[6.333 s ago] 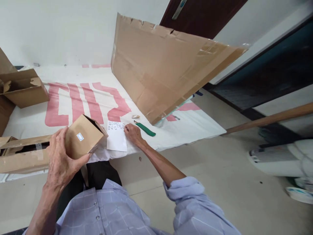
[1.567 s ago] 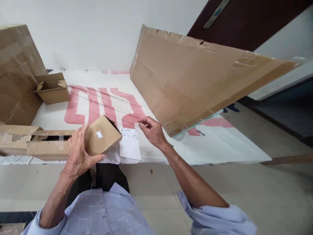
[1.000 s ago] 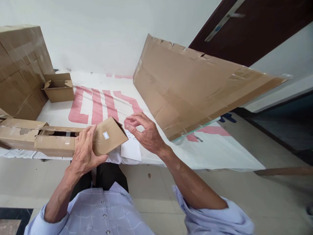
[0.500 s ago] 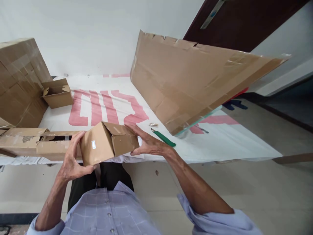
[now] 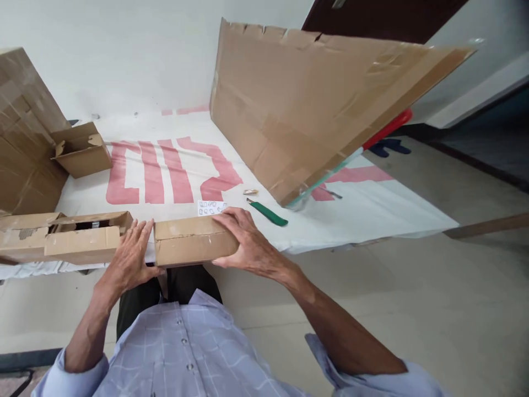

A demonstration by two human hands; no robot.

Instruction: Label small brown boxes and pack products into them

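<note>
The box [image 5: 194,240] runs left-to-right: right hand [image 5: 252,245] clasps one end, left hand [image 5: 127,262] fingers spread opposite (grip unclear)!

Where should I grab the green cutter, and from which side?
Best by the green handle, probably from above on the near right, once the right hand is off the cardboard box. The cutter lies flat on the white cloth, its narrow tip pointing far left, its handle end near right.

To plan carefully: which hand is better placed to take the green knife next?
Probably the right hand, nearer the knife; the left hand is at the other end of the box.
</note>
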